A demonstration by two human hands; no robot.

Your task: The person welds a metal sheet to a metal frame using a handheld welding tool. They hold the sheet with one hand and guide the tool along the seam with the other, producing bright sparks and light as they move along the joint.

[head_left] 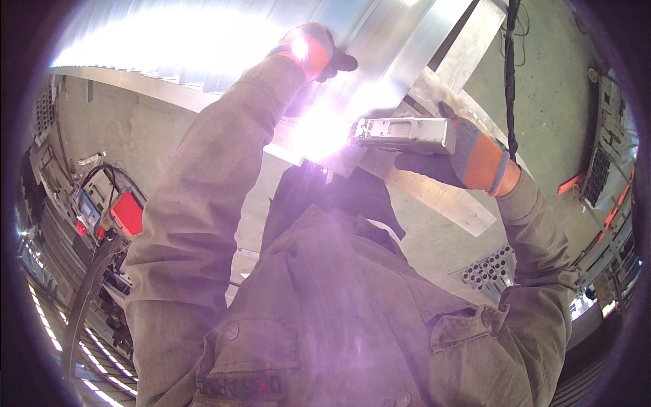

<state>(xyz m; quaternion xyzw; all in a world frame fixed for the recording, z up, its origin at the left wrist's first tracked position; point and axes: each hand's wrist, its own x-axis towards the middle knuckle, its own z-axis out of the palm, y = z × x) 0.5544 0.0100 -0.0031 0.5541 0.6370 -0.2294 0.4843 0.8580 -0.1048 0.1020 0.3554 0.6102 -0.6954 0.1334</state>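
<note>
My right hand (475, 152), in an orange and grey glove with dark fingers, is wrapped round a flat silver rectangular tool (407, 134) with a slot in its face. At the tool's left end burns a white-purple glare (322, 132), like a welding arc, which hides what lies under it. My left hand (313, 53), gloved alike, is over a ribbed silver metal sheet (380, 41). One dark digit points right and the other fingers curl under; anything within them is hidden. Below the sheet, a flat metal bar (441, 200) slants toward the lower right.
A black cable (510, 74) hangs beside my right hand. At left stands a machine with a red panel (127, 214). Bundled tubes (489, 271) show their ends at lower right. Dark metal racks (600, 169) and orange bars (571, 182) lie along the right side.
</note>
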